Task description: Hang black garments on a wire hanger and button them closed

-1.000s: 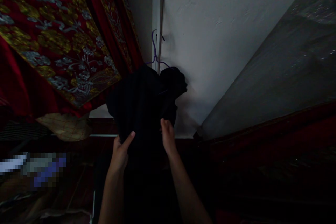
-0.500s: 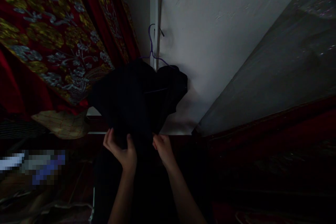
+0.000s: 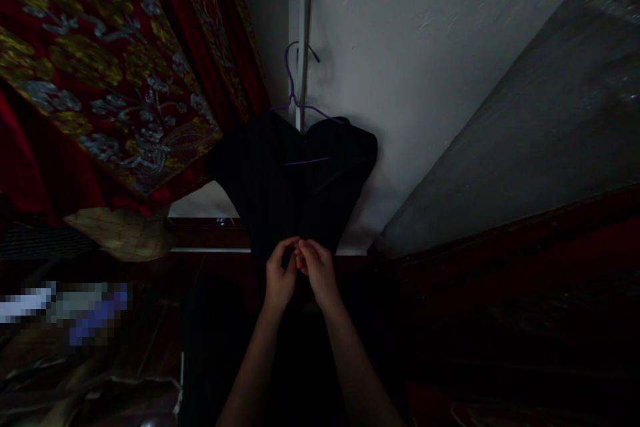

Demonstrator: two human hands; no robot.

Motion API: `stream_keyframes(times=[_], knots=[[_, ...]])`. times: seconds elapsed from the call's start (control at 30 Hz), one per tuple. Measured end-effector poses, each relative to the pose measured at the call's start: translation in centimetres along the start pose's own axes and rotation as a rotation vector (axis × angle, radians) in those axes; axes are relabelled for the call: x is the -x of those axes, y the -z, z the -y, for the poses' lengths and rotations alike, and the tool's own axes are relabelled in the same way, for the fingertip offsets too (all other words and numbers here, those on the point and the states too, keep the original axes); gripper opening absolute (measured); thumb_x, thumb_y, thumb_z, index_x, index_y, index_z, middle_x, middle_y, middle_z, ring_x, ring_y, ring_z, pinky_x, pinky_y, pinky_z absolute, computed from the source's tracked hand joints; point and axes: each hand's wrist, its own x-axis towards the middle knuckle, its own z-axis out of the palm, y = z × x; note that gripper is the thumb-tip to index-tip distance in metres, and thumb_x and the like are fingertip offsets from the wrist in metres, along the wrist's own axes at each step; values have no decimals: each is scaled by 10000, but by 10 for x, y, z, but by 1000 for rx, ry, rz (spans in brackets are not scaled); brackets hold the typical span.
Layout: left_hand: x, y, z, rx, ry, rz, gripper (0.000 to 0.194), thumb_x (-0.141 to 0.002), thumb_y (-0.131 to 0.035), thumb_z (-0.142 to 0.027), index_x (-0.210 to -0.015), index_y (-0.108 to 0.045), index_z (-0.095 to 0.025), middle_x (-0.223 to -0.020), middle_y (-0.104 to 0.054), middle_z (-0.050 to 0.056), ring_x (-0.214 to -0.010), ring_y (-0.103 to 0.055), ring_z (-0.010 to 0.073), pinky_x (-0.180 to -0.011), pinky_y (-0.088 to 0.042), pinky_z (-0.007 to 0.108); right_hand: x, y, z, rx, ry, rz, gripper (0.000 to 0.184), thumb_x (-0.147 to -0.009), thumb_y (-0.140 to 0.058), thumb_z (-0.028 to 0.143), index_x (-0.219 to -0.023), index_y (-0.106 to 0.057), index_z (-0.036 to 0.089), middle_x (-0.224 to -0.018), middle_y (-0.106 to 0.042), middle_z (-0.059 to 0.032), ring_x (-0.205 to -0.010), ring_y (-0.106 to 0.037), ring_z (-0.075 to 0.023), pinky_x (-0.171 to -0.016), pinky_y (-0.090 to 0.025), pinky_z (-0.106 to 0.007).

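Note:
A dark garment (image 3: 320,190) with an open, V-shaped neck hangs from a thin purple hanger (image 3: 293,101), hooked on the edge of a pale narrow board. At the front of the garment, below the neck, my two hands meet with their fingertips touching. My left hand (image 3: 281,275) curves its fingers and thumb in a pinch on the front edge. Beside it, my right hand (image 3: 316,267) has its fingers closed at the same spot. Whatever small part lies between the fingertips is hidden, and the dark cloth shows little detail.
A red cloth (image 3: 165,90) with gold and silver embroidery hangs at the left. Behind the garment stands a white wall (image 3: 390,33); grey plastic-like sheeting (image 3: 540,127) slopes at the right. A checked beige cloth (image 3: 120,233) lies low on the left, above blurred items.
My left hand has moved right and joined the right hand at the garment's front. The garment's left side has swung rightward, so its two front sides now hang closer together.

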Motion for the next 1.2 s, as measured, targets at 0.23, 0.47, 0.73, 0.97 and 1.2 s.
stream_keyframes(times=[0.23,0.47,0.73,0.97,1.2], knots=[[-6,4,41,43,86,-84,213,-901,-627,-350,-983,-701,-168,-979,-737,83,-959,-695,228,-908,-530,349,-103,5,-1,431,-6,-191,513,-893,-549,570,-522,-515,218,-515,-557,-3,-545,-559,-150,-596,-392,-260],[6,8,62,-6,91,-35,194,-875,-640,-318,-961,-729,-169,-965,-751,88,-905,-711,222,-851,-552,344,-108,-1,-24,406,-152,-167,412,-858,-523,306,-457,-546,217,-441,-533,-11,-468,-527,-153,-553,-365,-271],[11,9,60,-128,-48,-49,273,-791,-649,-207,-1060,-682,-169,-1002,-745,80,-932,-708,227,-855,-550,341,1,-3,-30,206,-126,-11,403,-783,-537,441,-451,-460,225,-422,-433,30,-436,-425,-110,-489,-345,-252],[18,-1,40,-129,-81,-181,293,-897,-607,-363,-1077,-711,-157,-1038,-775,118,-946,-740,261,-837,-573,360,4,-10,-1,31,-14,9,460,-785,-640,621,-644,-584,187,-533,-492,34,-490,-413,-99,-483,-313,-245],[21,2,42,-193,-103,-181,247,-897,-586,-347,-997,-708,-157,-812,-753,60,-705,-709,210,-650,-547,288,10,-3,10,2,-197,118,343,-719,-662,496,-692,-687,156,-532,-602,-11,-433,-419,-90,-443,-262,-233]])
